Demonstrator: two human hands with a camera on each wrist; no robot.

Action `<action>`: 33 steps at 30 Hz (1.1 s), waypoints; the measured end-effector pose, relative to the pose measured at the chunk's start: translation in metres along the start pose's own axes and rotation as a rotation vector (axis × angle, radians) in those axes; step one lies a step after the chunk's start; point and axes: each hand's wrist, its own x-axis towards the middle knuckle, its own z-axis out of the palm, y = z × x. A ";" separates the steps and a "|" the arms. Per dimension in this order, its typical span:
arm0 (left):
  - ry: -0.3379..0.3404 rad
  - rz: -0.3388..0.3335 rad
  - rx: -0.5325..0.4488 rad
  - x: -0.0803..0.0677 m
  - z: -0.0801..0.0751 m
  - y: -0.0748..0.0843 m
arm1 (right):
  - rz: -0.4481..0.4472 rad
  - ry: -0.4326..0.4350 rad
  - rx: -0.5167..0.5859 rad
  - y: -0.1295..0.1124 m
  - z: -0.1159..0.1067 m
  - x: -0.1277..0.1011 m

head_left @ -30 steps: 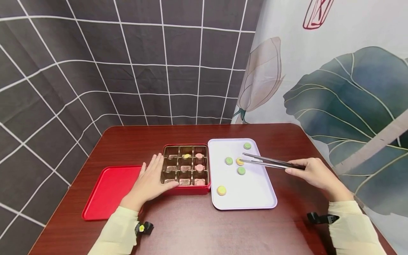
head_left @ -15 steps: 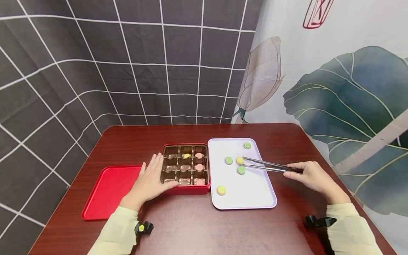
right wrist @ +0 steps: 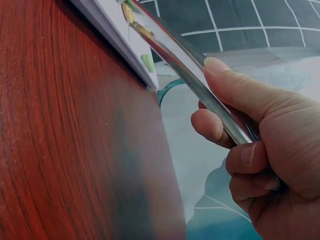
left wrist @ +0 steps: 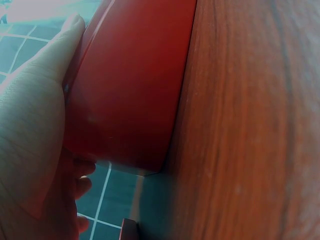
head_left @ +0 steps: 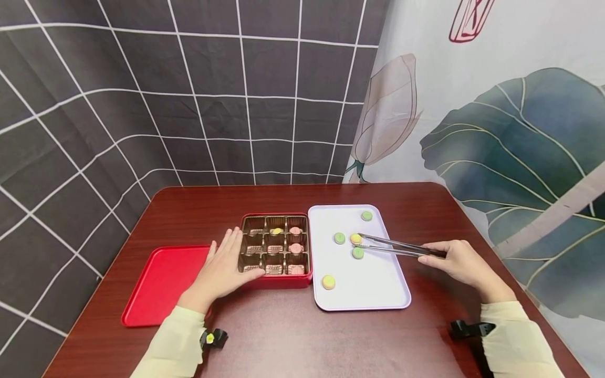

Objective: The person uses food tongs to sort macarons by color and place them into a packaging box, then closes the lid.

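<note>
My right hand (head_left: 460,261) grips metal tongs (head_left: 399,245), whose tips close around a yellow round sweet (head_left: 355,239) on the white tray (head_left: 378,294). In the right wrist view the right hand (right wrist: 255,150) curls its fingers round the tongs (right wrist: 195,80). My left hand (head_left: 222,265) lies flat with straight fingers against the left wall of the red box (head_left: 279,281). The left wrist view has the left hand (left wrist: 30,125) pressed to the red box (left wrist: 130,95). The box's brown compartments hold a yellow sweet (head_left: 276,231) and two pink ones (head_left: 295,248).
A red lid (head_left: 160,283) lies left of the box on the dark wooden table (head_left: 293,336). Green sweets (head_left: 357,253) and another yellow one (head_left: 328,282) are scattered on the tray. A checked cloth and a leaf-print curtain hang behind the table.
The tongs have dropped lower and their tips have closed on the yellow sweet. My right hand moved slightly left and down. The left hand has stayed still.
</note>
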 end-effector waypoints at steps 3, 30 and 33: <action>-0.005 0.002 0.002 0.000 0.000 0.000 | -0.001 0.007 0.005 0.000 0.001 0.000; 0.000 0.002 -0.005 0.000 0.000 0.000 | -0.036 0.022 0.038 -0.001 0.007 0.001; 0.000 0.003 -0.009 0.000 -0.001 0.001 | -0.034 0.019 0.040 -0.002 0.007 0.001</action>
